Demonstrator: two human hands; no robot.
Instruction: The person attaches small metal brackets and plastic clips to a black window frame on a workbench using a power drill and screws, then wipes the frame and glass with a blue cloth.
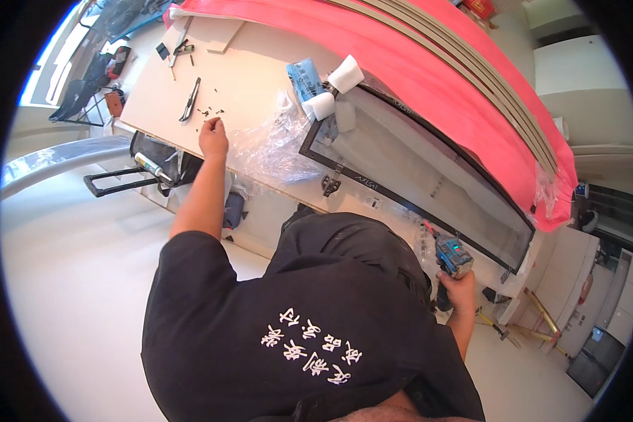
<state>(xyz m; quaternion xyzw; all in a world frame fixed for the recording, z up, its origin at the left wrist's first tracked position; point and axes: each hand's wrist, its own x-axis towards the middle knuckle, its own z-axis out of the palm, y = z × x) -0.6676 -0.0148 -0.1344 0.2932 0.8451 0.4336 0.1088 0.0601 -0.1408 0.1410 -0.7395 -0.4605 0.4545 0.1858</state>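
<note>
My left hand (213,137) reaches out over a pale board (253,77), its fingertips bunched at a few small dark screws (211,112) scattered there. Whether a screw is pinched between the fingers is not visible. My right hand (461,290) hangs low at my side, closed round the grip of a teal and black cordless drill (451,254), whose bit points up and left toward a long black-framed glass panel (415,176) lying on the board. A black hinge (330,184) sits at the panel's near edge.
Crumpled clear plastic wrap (274,148) lies beside the panel, with white foam corner blocks (346,74) and a blue label. Black pliers (190,98) lie beyond the screws. A long pink-wrapped bundle (429,77) runs along the back. A black tool bag (165,163) hangs below the board; a hammer (499,327) lies on the floor.
</note>
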